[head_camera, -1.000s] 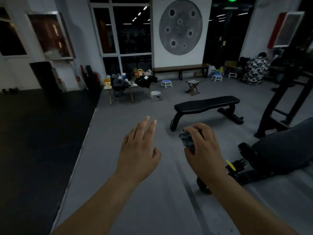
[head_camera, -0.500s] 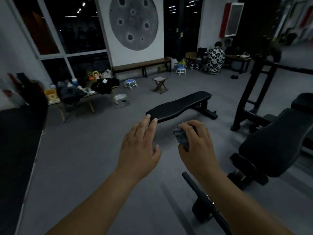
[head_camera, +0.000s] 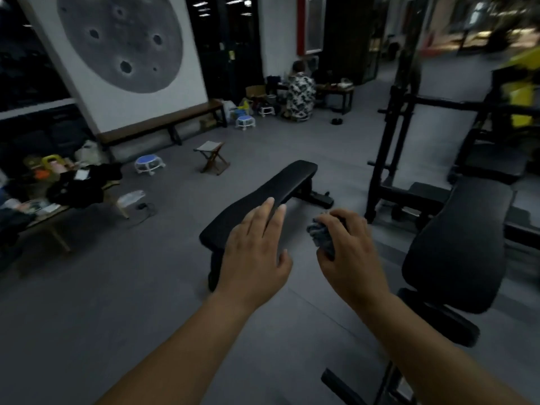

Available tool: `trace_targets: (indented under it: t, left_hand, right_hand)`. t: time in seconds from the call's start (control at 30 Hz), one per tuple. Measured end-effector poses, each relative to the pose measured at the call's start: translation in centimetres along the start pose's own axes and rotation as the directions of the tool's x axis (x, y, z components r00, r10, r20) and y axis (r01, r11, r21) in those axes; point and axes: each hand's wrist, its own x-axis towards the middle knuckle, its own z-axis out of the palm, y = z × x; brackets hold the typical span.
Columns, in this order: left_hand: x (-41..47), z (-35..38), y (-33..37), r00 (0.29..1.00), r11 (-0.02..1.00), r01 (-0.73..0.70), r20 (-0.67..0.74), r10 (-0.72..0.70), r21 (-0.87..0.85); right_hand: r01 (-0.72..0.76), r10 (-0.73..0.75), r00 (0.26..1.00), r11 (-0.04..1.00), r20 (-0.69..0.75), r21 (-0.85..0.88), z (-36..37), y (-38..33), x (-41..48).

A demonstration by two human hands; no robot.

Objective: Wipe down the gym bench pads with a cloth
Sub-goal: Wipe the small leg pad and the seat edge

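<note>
A flat black gym bench (head_camera: 280,185) stands on the grey floor just ahead of me. A second black padded bench (head_camera: 458,247), inclined, is close on my right. My right hand (head_camera: 350,258) grips a crumpled grey cloth (head_camera: 321,235), held in the air beside the flat bench's near end. My left hand (head_camera: 257,255) is stretched out with straight fingers, empty, in front of the flat bench's near end; whether it touches the pad I cannot tell.
A black rack (head_camera: 391,159) stands behind the inclined bench. A folding stool (head_camera: 211,156), small blue stools (head_camera: 149,165), a long wooden bench (head_camera: 163,124) and a cluttered low table (head_camera: 58,200) lie to the left and back. A person (head_camera: 301,95) crouches by the far wall.
The view has swung right and moved closer, so both benches look nearer and larger. My hands keep the same pose, the right one still holding the cloth.
</note>
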Motion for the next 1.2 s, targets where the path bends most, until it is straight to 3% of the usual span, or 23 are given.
trace_targets:
  t: [0.27, 0.73, 1.03, 1.2]
  left_hand:
    - [18.2, 7.8, -3.7, 0.954, 0.954, -0.267, 0.106, 0.282, -0.134]
    - [50.7, 27.0, 3.3, 0.767, 0.765, -0.55, 0.161, 0.622, -0.335]
    - [72.8, 37.2, 8.9, 0.588, 0.565, -0.719, 0.08, 0.805, -0.405]
    - [81.9, 41.8, 14.0, 0.447, 0.431, -0.793, 0.07, 0.892, -0.43]
  right_hand:
    - [-0.241, 0.225, 0.967, 0.96, -0.122, -0.14, 5.7, 7.2, 10.1]
    - [-0.599, 0.513, 0.792, 0.759, -0.331, -0.256, 11.2, 32.4, 27.4]
    - [-0.739, 0.539, 0.659, 0.594, -0.525, -0.317, 14.1, 46.3, 40.1]
    - [-0.826, 0.593, 0.555, 0.475, -0.583, -0.304, 14.0, 53.1, 43.9]
